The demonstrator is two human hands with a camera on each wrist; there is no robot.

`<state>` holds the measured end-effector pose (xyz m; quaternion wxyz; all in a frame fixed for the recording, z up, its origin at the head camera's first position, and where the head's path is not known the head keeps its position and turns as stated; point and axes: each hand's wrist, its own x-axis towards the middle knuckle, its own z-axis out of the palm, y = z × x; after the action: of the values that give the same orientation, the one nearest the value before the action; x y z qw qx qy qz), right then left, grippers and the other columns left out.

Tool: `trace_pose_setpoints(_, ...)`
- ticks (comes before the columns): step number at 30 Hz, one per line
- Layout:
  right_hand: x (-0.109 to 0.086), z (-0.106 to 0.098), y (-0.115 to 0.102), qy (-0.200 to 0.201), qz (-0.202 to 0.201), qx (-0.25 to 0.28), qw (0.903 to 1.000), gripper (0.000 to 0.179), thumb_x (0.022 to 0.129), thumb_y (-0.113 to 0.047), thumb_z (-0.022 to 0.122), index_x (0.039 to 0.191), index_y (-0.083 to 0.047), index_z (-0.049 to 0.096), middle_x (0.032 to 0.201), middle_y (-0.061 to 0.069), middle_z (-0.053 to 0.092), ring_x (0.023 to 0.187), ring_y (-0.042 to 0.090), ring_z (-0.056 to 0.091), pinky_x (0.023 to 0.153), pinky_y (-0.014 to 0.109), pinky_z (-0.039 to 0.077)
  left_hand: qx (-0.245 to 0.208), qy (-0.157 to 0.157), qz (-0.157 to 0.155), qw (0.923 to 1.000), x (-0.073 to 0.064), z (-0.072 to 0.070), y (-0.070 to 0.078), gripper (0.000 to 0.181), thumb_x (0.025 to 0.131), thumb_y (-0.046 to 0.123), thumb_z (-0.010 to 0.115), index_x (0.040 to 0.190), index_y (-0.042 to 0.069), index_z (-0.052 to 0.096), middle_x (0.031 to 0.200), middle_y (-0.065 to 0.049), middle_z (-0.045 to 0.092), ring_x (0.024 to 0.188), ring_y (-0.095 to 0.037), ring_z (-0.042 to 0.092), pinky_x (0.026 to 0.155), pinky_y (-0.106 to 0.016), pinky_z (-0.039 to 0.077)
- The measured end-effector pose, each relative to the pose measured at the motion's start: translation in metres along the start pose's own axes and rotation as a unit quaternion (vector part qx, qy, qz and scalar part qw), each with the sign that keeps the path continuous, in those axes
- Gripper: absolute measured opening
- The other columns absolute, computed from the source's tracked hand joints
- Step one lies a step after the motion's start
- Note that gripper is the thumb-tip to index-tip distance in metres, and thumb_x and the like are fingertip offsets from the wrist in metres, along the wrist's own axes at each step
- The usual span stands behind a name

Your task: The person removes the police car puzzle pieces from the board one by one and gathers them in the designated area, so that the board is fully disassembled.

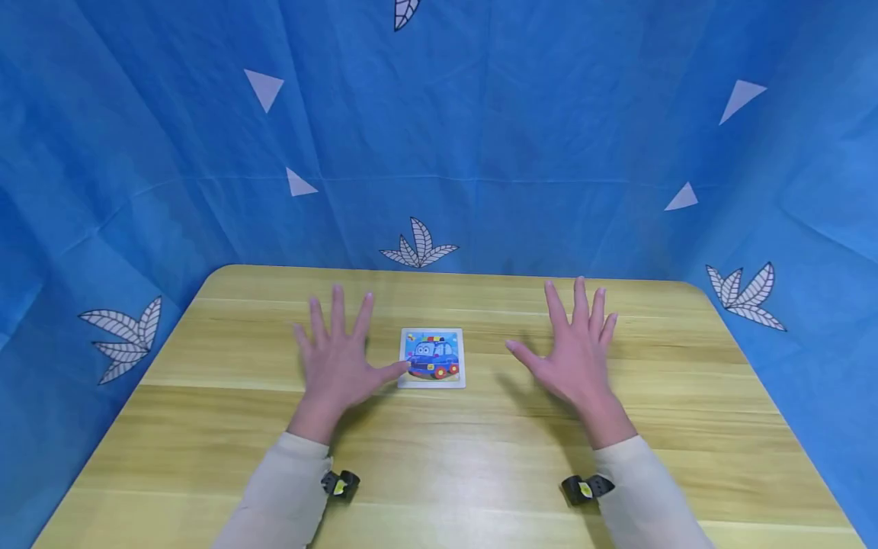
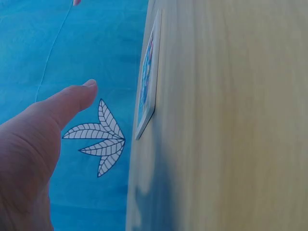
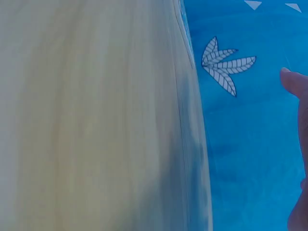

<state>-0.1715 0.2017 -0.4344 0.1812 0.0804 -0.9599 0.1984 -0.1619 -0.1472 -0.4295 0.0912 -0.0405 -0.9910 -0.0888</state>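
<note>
A small square picture puzzle (image 1: 432,357) with a pale frame and a blue cartoon car lies flat on the wooden table. In the left wrist view the same puzzle (image 2: 148,77) appears edge-on. My left hand (image 1: 338,366) hovers just left of it, fingers spread, holding nothing; in the head view its thumb overlaps the frame's left edge. The thumb (image 2: 72,103) is apart from the puzzle in the left wrist view. To the right, my right hand (image 1: 575,354) is raised over the table, fingers spread and holding nothing. Only part of the right hand (image 3: 301,110) enters the right wrist view.
The wooden table (image 1: 446,473) has rounded far corners. A blue cloth (image 1: 439,114) with white leaf and triangle prints hangs behind it and along both sides. Each sleeved wrist carries a small black device, one on the left (image 1: 341,486) and one on the right (image 1: 586,489).
</note>
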Motion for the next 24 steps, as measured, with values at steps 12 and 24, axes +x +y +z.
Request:
trace_pose_setpoints(12,0.018,0.024,-0.030,0.036,-0.050,0.074,0.9954,0.101,0.081,-0.069,0.065,0.161,-0.026,0.021,0.163,0.013,0.017,0.148,0.041,0.004,0.110,0.065,0.000,-0.072,0.001,0.002,0.9974,0.002,0.019,0.012,0.124,0.068,0.083,0.067,0.163,0.026,0.010,0.163,-0.008,-0.021,0.146,-0.048,-0.008,0.108,-0.070,0.008)
trace_pose_setpoints(24,0.033,0.049,-0.067,0.039,-0.084,0.166,0.9818,0.095,0.081,-0.065,0.069,0.158,-0.022,0.033,0.145,0.010,0.041,0.130,0.030,0.037,0.106,0.055,0.021,-0.134,-0.010,-0.005,0.9909,0.005,0.029,0.020,0.124,0.067,0.080,0.071,0.162,0.024,0.014,0.161,-0.019,0.018,0.142,-0.047,0.018,0.106,-0.065,0.019)
